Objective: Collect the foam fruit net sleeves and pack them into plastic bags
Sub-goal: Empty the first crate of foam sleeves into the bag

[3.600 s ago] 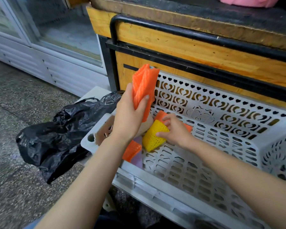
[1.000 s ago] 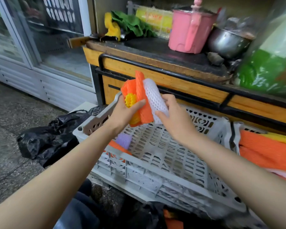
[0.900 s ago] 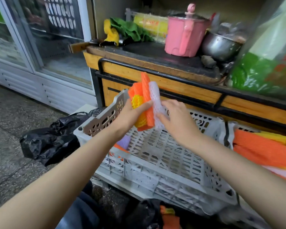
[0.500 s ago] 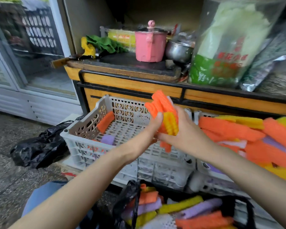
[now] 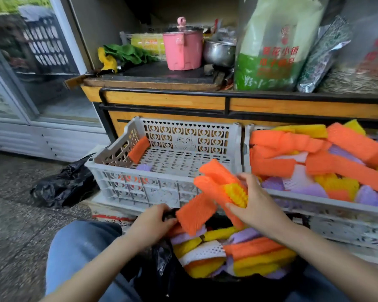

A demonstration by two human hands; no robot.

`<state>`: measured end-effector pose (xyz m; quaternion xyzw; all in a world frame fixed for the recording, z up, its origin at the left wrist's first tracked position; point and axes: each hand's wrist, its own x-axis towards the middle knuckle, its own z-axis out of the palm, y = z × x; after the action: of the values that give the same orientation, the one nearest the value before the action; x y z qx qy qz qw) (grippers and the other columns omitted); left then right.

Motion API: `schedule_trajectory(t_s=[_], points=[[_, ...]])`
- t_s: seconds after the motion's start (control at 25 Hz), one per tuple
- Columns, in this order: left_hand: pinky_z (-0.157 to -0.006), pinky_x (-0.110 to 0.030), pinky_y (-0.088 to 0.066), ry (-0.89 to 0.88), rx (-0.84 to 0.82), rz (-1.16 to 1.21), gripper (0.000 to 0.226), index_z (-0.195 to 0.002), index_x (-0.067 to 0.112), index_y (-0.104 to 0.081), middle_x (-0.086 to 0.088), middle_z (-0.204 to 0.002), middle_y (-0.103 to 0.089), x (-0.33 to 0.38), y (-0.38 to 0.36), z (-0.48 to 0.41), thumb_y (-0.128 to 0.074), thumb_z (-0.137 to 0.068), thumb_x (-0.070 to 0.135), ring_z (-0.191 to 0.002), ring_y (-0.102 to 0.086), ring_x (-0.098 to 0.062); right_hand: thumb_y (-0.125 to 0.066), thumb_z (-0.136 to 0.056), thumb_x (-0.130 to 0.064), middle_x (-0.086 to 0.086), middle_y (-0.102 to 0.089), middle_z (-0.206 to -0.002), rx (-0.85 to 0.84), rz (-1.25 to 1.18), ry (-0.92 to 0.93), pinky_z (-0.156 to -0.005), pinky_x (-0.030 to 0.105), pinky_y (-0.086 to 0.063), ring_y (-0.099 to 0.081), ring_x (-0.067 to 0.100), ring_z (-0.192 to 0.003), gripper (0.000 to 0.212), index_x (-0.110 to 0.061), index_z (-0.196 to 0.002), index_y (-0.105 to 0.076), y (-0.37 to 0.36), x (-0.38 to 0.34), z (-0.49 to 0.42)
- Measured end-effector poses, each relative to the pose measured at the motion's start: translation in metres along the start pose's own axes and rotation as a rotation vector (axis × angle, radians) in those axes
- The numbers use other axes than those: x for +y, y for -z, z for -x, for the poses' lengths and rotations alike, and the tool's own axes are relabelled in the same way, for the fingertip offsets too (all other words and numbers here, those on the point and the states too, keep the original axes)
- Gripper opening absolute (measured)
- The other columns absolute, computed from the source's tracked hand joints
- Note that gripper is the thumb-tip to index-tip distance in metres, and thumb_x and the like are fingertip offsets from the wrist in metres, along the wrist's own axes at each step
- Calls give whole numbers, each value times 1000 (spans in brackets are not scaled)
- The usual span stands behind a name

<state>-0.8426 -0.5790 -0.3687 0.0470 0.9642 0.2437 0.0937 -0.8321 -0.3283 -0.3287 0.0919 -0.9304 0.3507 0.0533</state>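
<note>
We look down at a person's two bare hands above an open black plastic bag [image 5: 162,264] that sits between knees in blue jeans [image 5: 74,247]. The right hand [image 5: 256,207] curls around a bundle of foam net sleeves [image 5: 214,184]: flat, ribbed orange strips with a knobbly yellow one tucked in. It is held just over the bag's mouth, with one orange strip drooping toward it. The left hand [image 5: 152,223] pinches the bag's glossy, crinkled rim at its left edge. Inside the bag lie packed sleeves [image 5: 244,256] of orange, yellow, lilac and white mesh, layered flat. Behind it, two grey perforated plastic crates stand side by side. The left crate [image 5: 140,188] holds an orange sleeve [image 5: 139,149] leaning in its back left corner and a lilac sleeve [image 5: 143,167] near its left wall. The right crate [image 5: 314,200] is heaped to the rim with loose sleeves [image 5: 336,166]. A crumpled second black bag [image 5: 63,186] lies on the speckled stone floor [image 5: 9,214], left of the crates.
</note>
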Motion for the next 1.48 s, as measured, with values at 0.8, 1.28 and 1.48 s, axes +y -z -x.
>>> schedule_trajectory(t_s=[0.8, 1.28, 1.48], points=[[-43, -18, -45, 254, 161, 1071, 18, -82, 10, -59, 2, -60, -53, 3, 18, 22, -49, -97, 8, -45, -53, -6, -26, -95, -54, 5, -20, -155, -749, 538, 406, -110, 41, -26, -23, 26, -135, 63, -22, -149, -21, -110, 29, 31], [-43, -16, -44, 196, 37, 902, 17, -81, 9, -57, -2, -60, -54, -37, 22, 29, -51, -94, 1, -44, -53, -7, -48, -93, -45, -1, -42, -144, -722, 466, 516, -109, 31, -26, -35, 19, -132, 53, -25, -142, -38, -105, 35, -4], [-52, -20, -50, 81, 5, 732, 6, -90, 8, -59, 4, -58, -55, -44, 21, 7, -57, -90, 3, -49, -54, -8, -23, -90, -51, -4, -43, -139, -745, 576, 603, -97, 31, -29, -40, 18, -122, 57, -29, -139, -40, -76, 29, -9]])
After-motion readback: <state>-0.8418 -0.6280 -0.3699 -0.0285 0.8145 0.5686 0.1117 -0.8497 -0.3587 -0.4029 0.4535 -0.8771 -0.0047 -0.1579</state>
